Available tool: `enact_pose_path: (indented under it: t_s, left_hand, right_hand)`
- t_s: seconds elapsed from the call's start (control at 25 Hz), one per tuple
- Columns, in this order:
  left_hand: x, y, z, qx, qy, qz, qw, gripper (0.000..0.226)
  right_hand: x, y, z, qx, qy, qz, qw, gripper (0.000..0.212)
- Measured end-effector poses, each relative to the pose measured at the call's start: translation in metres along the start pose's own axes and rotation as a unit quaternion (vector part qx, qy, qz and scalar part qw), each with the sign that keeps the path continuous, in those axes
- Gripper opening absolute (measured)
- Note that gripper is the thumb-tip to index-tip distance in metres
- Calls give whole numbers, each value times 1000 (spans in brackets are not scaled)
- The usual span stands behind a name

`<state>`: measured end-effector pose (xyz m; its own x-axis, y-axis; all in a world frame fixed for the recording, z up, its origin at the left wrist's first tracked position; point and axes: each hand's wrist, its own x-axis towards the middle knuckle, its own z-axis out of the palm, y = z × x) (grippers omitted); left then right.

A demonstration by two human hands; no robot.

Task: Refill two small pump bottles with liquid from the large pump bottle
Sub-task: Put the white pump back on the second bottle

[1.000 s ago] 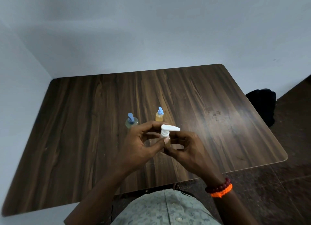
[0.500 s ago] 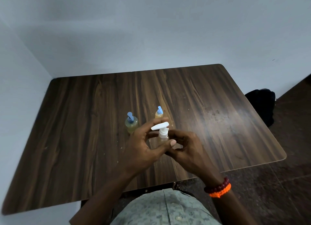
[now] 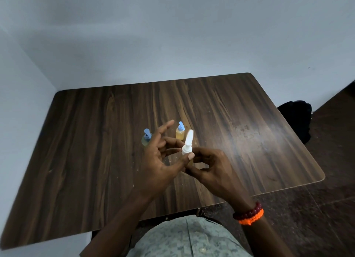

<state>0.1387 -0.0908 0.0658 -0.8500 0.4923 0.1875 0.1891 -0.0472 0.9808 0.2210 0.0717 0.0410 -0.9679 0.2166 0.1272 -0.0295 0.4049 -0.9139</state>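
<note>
You have 3 pump bottles in front of you: 1 with a white pump held between your 2 hands, left and right, plus 2 blue-pumped ones, a greenish and an amber, on 1 tabletop, and 2 bracelets on your right wrist.

I can read no text, label, brand, number or sign anywhere in my head view.
</note>
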Motion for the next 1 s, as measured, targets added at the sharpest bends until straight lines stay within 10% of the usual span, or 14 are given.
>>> enact_pose_path:
  t_s: [0.64,1.0]
  left_hand:
    - [7,-5,-3,39,-64,21,997,77]
    - [9,-7,-7,56,-64,45,995,25]
  right_hand:
    - [4,2,-3,-6,9,6,1000,26]
    - [6,5,-5,-18,10,-4,1000,38]
